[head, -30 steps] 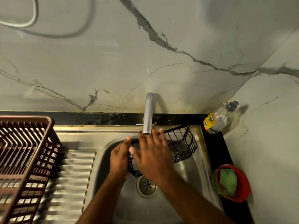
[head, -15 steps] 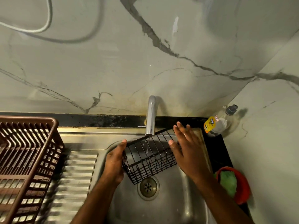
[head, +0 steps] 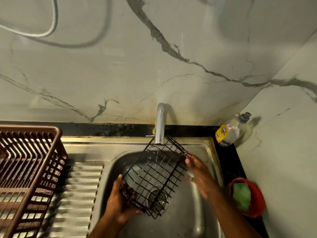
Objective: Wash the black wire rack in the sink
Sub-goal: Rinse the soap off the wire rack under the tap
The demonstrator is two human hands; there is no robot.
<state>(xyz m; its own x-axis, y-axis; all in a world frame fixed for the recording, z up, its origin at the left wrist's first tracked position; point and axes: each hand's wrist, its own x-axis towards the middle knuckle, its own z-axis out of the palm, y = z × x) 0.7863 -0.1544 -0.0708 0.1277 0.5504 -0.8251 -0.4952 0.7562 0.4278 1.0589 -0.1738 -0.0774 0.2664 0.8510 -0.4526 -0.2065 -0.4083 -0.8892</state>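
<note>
Nearest, left hand gripping the near-left end of the black wire rack, thumb over the rim, fingers curled underneath and showing through the mesh. Rack held tilted above the sink basin, near corner low over the drain, far corner raised up to the spout. Right hand beside the rack's right edge, fingers straight and released, fingertips at or just touching the wire; blur hides whether contact is made. Nothing grasped by it.

Farther in, thin stream of water from the tap falling through the rack's upper grid. To the right on the dark desk, red bowl with a green scrubber inside, untouched. Beyond it, soap bottle in the far corner. To the left, ribbed drainboard and a brown dish basket.

Judged as mid-wash: rack wet and under running water, being turned for rinsing. No suds visible on the wires, so unclear whether soaping is done or skipped. Likely left: rinsing the remaining sides, shaking off, setting aside to drain.
</note>
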